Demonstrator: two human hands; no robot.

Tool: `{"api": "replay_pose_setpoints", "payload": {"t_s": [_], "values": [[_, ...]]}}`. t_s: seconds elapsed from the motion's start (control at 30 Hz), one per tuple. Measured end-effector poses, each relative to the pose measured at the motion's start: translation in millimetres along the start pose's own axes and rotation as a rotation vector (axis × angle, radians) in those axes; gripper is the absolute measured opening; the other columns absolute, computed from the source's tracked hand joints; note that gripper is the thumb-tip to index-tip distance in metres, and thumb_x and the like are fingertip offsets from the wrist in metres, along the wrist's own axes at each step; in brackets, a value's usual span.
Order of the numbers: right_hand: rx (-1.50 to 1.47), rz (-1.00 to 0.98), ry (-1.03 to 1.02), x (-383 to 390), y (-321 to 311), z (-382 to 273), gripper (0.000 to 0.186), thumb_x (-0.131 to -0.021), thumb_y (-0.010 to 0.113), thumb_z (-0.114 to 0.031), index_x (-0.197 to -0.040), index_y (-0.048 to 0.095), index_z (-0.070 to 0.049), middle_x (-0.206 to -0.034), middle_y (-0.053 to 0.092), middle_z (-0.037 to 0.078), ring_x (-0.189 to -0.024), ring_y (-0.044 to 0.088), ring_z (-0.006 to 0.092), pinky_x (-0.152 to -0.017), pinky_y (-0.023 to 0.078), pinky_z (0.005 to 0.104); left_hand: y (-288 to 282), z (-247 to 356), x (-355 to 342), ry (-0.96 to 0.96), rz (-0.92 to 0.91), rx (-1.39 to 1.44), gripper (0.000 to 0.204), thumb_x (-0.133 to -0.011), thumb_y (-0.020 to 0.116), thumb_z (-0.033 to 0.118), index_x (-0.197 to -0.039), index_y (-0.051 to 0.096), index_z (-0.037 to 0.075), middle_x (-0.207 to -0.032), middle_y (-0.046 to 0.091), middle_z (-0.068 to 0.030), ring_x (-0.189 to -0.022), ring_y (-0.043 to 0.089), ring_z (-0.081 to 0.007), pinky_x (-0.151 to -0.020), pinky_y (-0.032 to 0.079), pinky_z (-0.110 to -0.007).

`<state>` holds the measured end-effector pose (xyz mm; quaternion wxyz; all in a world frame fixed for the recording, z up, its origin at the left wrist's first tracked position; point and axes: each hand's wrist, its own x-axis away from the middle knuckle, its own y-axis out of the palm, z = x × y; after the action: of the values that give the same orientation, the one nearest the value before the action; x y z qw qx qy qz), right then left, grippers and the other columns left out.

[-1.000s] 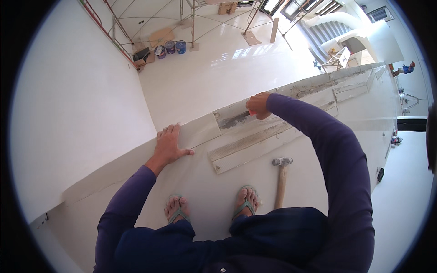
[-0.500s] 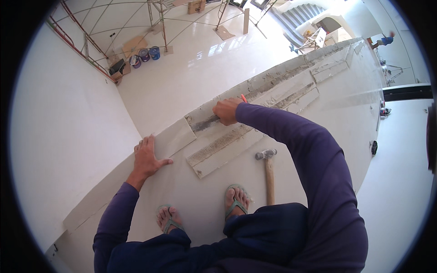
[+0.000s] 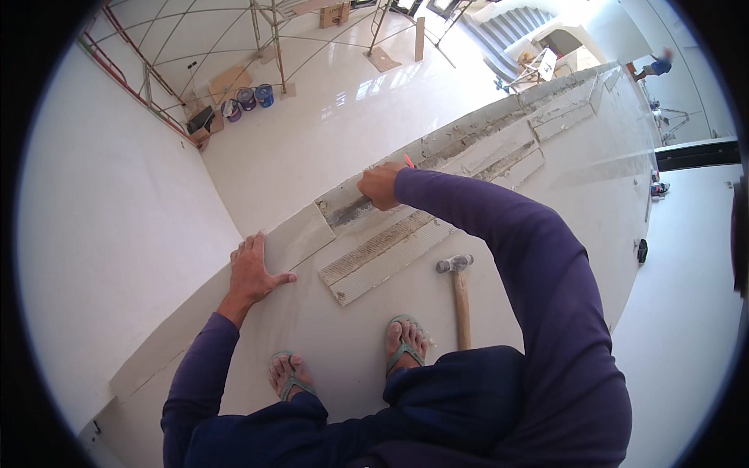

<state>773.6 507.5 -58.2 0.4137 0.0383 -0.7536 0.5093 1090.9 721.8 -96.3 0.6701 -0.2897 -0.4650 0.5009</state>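
Observation:
My left hand (image 3: 252, 269) lies on the pale tile (image 3: 300, 237) at the ledge's edge, fingers together over the rim and thumb stretched out. Further right, my right hand (image 3: 380, 187) is closed over the open strip along the edge, where dark grey mortar (image 3: 348, 212) shows beside it. A bright orange-red tip (image 3: 409, 161) sticks out behind that fist; the rest of what it grips is hidden. Near my feet lies a loose tile strip (image 3: 382, 260), its ridged back up and partly coated with dried mortar. A wooden-handled hammer (image 3: 460, 300) rests to its right.
Beyond the ledge is a drop to a lower white floor (image 3: 312, 148), with scaffolding (image 3: 277, 47) and several paint buckets (image 3: 246, 98). More tile strips (image 3: 563, 117) lie along the edge at the far right. Another person (image 3: 657, 67) is in the distance.
My right hand has shifted slightly left and up along the edge strip, still closed. My left hand, the loose tile strip and the hammer stay put.

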Motion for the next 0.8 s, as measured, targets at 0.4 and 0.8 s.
{"api": "replay_pose_setpoints", "payload": {"t_s": [0.4,0.8], "values": [[-0.017,-0.097,0.003,-0.3,-13.3,-3.7,0.022,-0.088,0.063,-0.011,-0.101,0.075,0.002,-0.109,0.076,0.026,-0.105,0.074,0.0417,-0.089,0.060,0.0513,-2.2,-3.8,2.5,0.027,0.009,0.077,0.128,-0.060,0.094,0.066,-0.154,0.043,-0.004,-0.149,0.054,-0.0229,-0.141,0.049,-0.0411,-0.117,0.036,-0.053],[-0.078,-0.223,0.029,-4.0,-14.1,-1.8,0.021,-0.091,0.066,-0.017,-0.097,0.076,0.001,-0.099,0.078,0.023,-0.093,0.076,0.0433,-0.079,0.061,0.0522,-2.8,-1.5,4.6,0.035,0.024,0.107,0.126,-0.062,0.094,0.064,-0.154,0.042,-0.006,-0.150,0.053,-0.0266,-0.142,0.049,-0.0427,-0.119,0.035,-0.053]]}}
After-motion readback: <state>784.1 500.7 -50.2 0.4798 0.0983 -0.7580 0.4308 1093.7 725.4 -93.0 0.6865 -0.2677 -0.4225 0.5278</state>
